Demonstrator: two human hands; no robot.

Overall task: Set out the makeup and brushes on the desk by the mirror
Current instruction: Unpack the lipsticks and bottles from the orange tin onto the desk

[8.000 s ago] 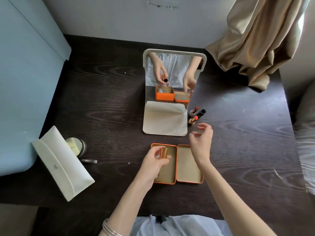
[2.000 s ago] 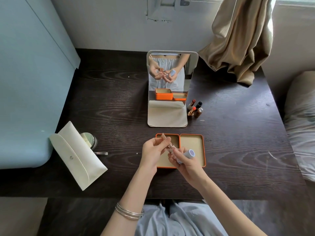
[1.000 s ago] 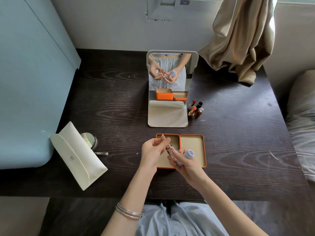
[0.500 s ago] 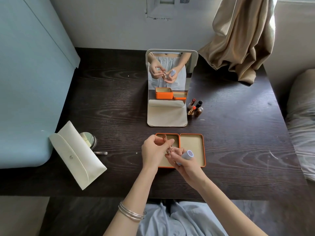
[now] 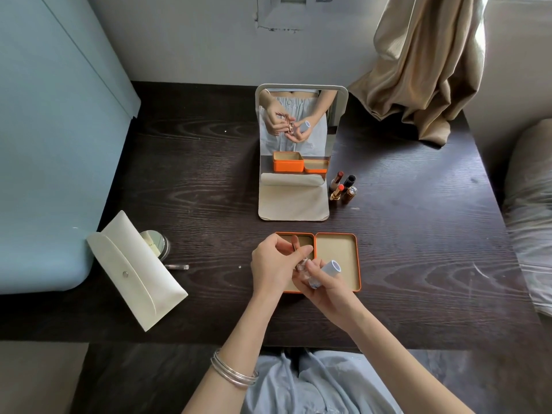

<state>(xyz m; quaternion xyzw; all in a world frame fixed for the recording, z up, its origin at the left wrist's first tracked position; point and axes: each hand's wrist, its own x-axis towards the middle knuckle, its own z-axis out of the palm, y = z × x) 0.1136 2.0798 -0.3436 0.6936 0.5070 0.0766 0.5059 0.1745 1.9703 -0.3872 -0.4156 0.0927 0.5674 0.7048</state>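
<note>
Over the open orange tin (image 5: 337, 258) near the desk's front, both hands work together. My left hand (image 5: 270, 264) pinches a small rose-gold metal tool (image 5: 295, 242). My right hand (image 5: 328, 289) holds a pale blue tube (image 5: 331, 268), and its fingers also touch the tool's lower end. Behind the tin the standing mirror (image 5: 298, 135) leans on its cream flap (image 5: 294, 203) and reflects both hands. Several lipsticks (image 5: 343, 188) stand upright just right of the mirror's base.
A cream pouch (image 5: 137, 270) lies at the desk's left front, partly over a round compact (image 5: 156, 244), with a small clear stick (image 5: 176, 266) beside it. A beige curtain (image 5: 418, 70) hangs at the back right. A blue cabinet (image 5: 44, 144) borders the left, bedding (image 5: 531, 219) the right.
Since 8 s ago another lipstick has joined the group by the mirror, and my hands have picked up the tool and the blue tube. Over the last second they barely shifted.
</note>
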